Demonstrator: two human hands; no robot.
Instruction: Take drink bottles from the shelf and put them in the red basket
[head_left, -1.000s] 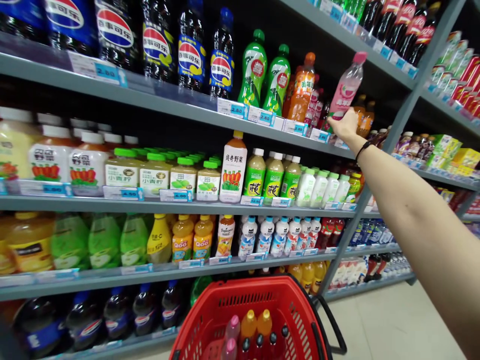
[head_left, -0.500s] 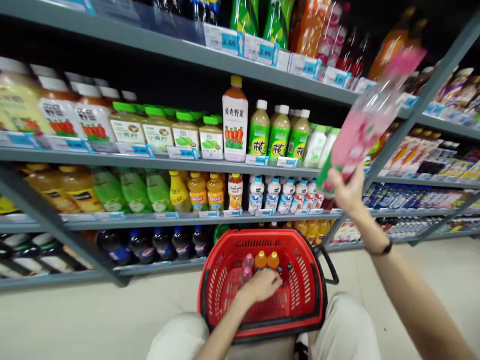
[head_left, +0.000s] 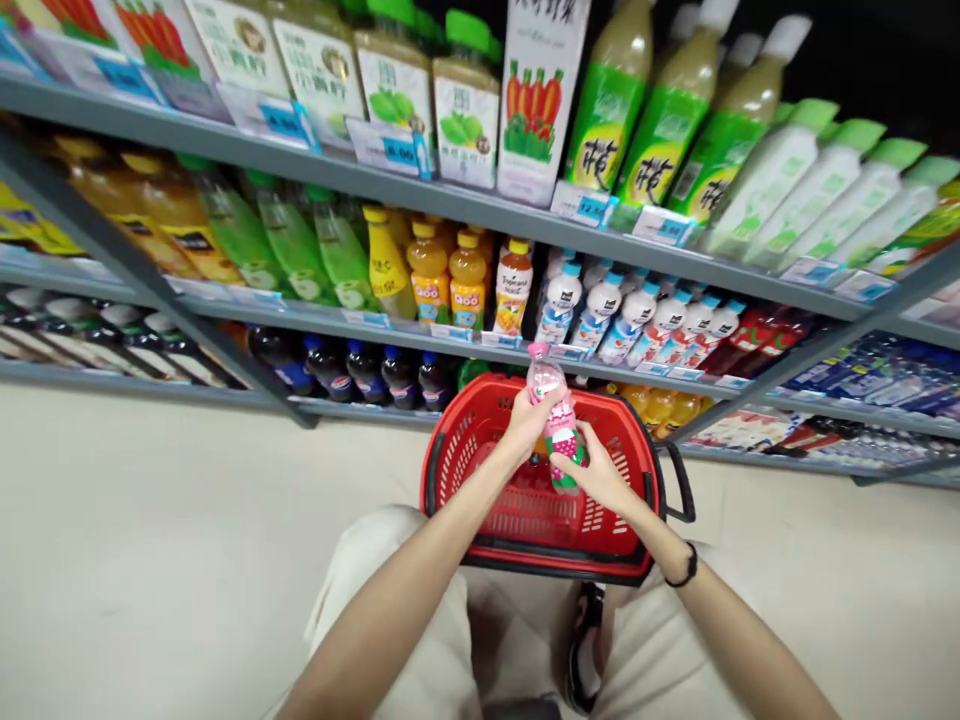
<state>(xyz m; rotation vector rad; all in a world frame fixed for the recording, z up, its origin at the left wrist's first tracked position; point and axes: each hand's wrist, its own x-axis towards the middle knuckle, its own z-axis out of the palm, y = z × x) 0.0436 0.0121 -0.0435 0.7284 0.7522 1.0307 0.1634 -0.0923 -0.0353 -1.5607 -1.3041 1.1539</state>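
Observation:
A pink drink bottle (head_left: 559,415) with a pink cap and a green-and-pink label is tilted above the red shopping basket (head_left: 487,552). My left hand (head_left: 531,418) grips its upper part, thumb across the front. Lower down, my right hand (head_left: 592,470) is closed around the bottle near its base. The basket stands on the floor between my knees, its handle folded to the right. Bottles inside it are mostly hidden behind my hands and the held bottle.
Shelves (head_left: 465,200) of drinks stretch across the front, just beyond the basket. Cola bottles (head_left: 365,375) fill part of the bottom shelf, with white blue-capped bottles (head_left: 561,300) above. A slanting shelf post (head_left: 142,270) stands at left. Pale floor (head_left: 187,540) extends left.
My right hand has brought the pink bottle down and left from the upper shelf to over the basket. My left hand has risen out of the basket and taken hold of it. The view has tilted downward.

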